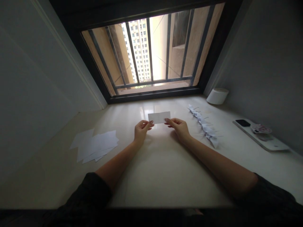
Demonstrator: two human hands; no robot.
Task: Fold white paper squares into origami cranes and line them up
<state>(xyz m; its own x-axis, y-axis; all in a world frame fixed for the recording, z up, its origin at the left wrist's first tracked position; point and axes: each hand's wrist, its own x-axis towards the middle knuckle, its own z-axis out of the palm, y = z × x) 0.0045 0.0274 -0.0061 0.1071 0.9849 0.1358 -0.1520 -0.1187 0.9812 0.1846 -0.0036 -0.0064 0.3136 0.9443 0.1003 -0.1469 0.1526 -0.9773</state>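
A small white rectangle of paper (159, 117) is held up just above the pale sill, its long side running left to right. My left hand (142, 128) pinches its lower left corner between thumb and fingers. At the lower right corner, my right hand (179, 126) grips it in the same way. Whether the paper is folded or a single layer I cannot tell. Left of my left arm lies a loose stack of white paper sheets (99, 145). Beyond my right hand stands a row of several folded paper cranes (203, 124).
A white phone (274, 143) with a round grip on its back lies at the right by the wall. In the far right corner sits a white cylindrical object (217, 96). A dark-framed barred window (151, 97) closes off the back of the sill (163, 176).
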